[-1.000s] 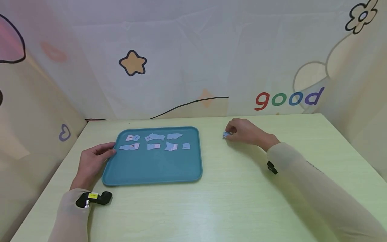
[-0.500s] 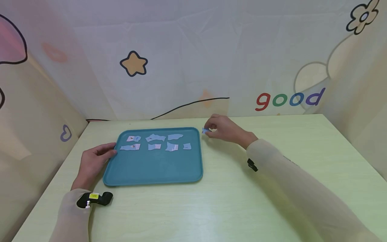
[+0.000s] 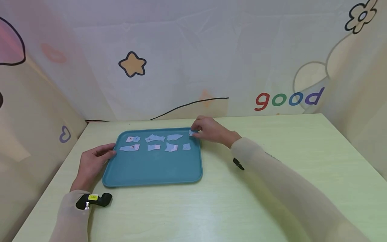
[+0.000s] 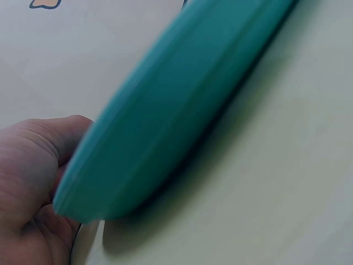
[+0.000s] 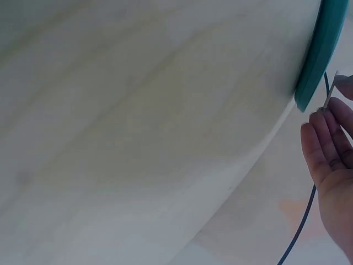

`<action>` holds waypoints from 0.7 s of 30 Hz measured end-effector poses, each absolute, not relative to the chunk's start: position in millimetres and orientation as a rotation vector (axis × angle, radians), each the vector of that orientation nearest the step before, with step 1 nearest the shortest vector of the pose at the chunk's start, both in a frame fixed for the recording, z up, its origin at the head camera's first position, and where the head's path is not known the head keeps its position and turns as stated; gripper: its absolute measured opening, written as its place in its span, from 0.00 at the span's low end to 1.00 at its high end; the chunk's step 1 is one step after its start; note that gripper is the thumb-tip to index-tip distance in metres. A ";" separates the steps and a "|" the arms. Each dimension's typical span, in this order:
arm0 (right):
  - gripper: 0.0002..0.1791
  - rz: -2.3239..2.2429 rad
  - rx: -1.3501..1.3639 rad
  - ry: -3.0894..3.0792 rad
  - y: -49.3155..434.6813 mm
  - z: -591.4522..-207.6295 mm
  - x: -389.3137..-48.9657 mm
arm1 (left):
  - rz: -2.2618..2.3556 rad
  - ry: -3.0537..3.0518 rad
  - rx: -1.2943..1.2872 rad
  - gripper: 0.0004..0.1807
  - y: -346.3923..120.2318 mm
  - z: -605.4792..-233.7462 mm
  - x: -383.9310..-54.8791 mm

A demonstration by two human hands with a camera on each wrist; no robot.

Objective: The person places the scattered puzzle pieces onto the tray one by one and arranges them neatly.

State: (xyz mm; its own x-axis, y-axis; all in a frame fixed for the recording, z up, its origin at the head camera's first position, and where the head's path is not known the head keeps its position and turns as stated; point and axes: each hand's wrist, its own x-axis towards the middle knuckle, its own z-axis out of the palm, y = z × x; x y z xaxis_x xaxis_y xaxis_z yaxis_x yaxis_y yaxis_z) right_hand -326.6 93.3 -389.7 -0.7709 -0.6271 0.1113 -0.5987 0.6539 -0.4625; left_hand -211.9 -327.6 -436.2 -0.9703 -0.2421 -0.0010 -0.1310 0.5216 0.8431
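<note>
In the head view a blue-green tray (image 3: 152,168) lies on the table, bearing two rows of torn blue paper pieces, some with pinkish-white parts. My left hand (image 3: 92,164) grips the tray's left edge; in the left wrist view the tray wall (image 4: 160,105) hides part of its fingers. Over the tray's far right corner, my right hand (image 3: 211,130) pinches a small torn blue paper piece (image 3: 191,133) between thumb and fingers. That piece shows edge-on as a thin sliver (image 5: 331,91) in the right wrist view. Nearest to it lie a paper strip (image 3: 174,137) and a small square scrap (image 3: 186,147).
The pale wooden table (image 3: 257,201) extends right of the tray and in front of it. A printed cloth backdrop (image 3: 181,67) stands behind and on both sides. Black wrist devices (image 3: 93,200) are worn on both sleeves.
My right hand has carried the pinched paper piece leftward from the table to above the tray's far right corner. My left hand stays at the tray's left edge.
</note>
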 end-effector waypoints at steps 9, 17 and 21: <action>0.13 -0.659 -1.083 2.787 82.2 -391.3 -326.4 | -1.427 -2.647 0.305 0.27 -328.4 -436.0 -210.4; 0.14 -0.556 -1.133 2.786 77.6 -392.1 -326.9 | -1.421 -2.658 0.281 0.28 -329.9 -436.5 -208.7; 0.15 -0.514 -1.107 2.788 77.9 -392.7 -325.7 | -1.429 -2.660 0.289 0.28 -327.9 -437.4 -209.4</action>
